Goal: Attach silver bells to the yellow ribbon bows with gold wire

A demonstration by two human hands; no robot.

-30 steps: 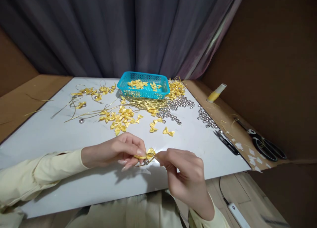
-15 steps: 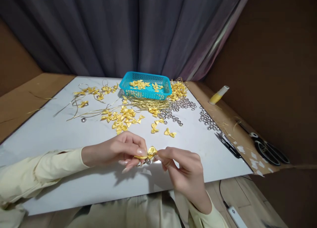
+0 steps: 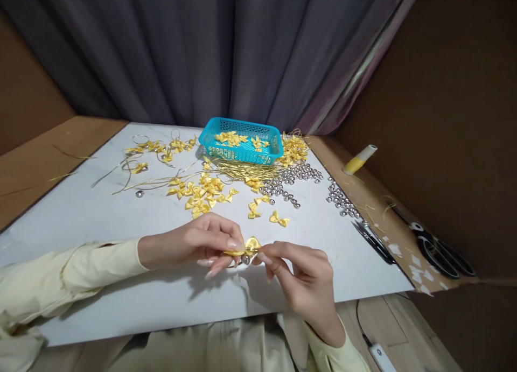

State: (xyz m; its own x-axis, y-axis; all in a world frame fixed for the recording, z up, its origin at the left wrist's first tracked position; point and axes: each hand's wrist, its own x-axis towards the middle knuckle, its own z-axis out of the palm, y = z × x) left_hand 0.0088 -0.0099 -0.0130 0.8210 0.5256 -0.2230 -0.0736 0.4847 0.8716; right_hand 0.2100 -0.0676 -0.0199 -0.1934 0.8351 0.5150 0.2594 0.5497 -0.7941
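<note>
Both hands meet low over the white worktop (image 3: 100, 221). The left hand (image 3: 194, 243) and right hand (image 3: 301, 278) each have their grip pinched on one small yellow bow (image 3: 250, 246), a silver bell (image 3: 244, 260) hanging just under it. Beyond lie loose bows (image 3: 204, 191), bells (image 3: 291, 178) and a blue basket (image 3: 242, 141).

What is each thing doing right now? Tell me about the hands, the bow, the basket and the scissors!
Left hand: pinching the small yellow ribbon bow.
Right hand: pinching the same bow from the other side.
Small silver bell: hanging under the bow.
Turquoise plastic basket: upright, some yellow bows inside.
Black-handled scissors: lying flat; open or shut, cannot tell.
</note>
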